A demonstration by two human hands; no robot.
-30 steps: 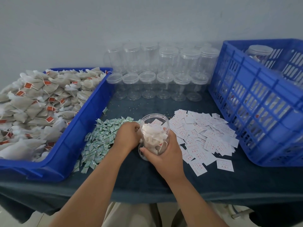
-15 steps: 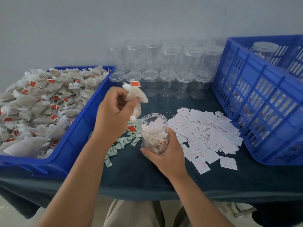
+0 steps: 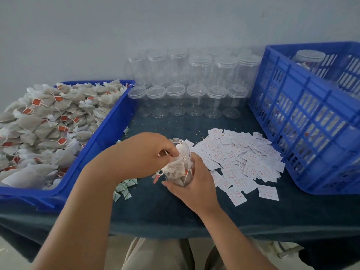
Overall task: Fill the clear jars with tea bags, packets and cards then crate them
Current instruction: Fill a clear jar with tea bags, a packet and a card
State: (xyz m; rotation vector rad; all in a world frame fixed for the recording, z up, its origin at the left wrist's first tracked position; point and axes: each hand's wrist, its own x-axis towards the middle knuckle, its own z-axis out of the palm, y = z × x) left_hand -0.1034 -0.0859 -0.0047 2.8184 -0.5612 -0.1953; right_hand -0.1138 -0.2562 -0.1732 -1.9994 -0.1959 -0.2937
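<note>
Hundreds of tea bags (image 3: pixel 48 123) lie heaped in a blue tray (image 3: pixel 109 133) well to the left of the left hand (image 3: pixel 144 154). The tray's left side runs out of frame, and the lower bags are buried under the upper ones. The left hand sits at the mouth of the clear jar (image 3: pixel 181 168), fingers curled and pinching a white tea bag (image 3: pixel 180 150) at the rim. Its fingertips are partly lost behind the bag and the blurred plastic.

Just below that wrist a few green-and-white packets (image 3: pixel 124 189) peek out on the dark cloth (image 3: pixel 175 217); the forearm covers most of the pile. The jar leans towards the left hand and is partly filled with tea bags. A red tag (image 3: pixel 155 179) shows at its lower left, though I cannot tell whether it hangs inside or outside the wall.

The right hand (image 3: pixel 194 188) wraps the jar's lower half from the near side, thumb and fingers curled round it, hiding its base. Just right of this hand a loose spread of white cards (image 3: pixel 243 158) lies flat; their red print is too small to read.

Beyond both hands, empty clear jars (image 3: pixel 194 90) stand in rows against the wall, the back ones hard to count through the front ones. Far right of the right hand stands a blue crate (image 3: pixel 311 117), cut off by the frame, with a lidded jar (image 3: pixel 309 59) inside and more contents dimly visible through the slots.
</note>
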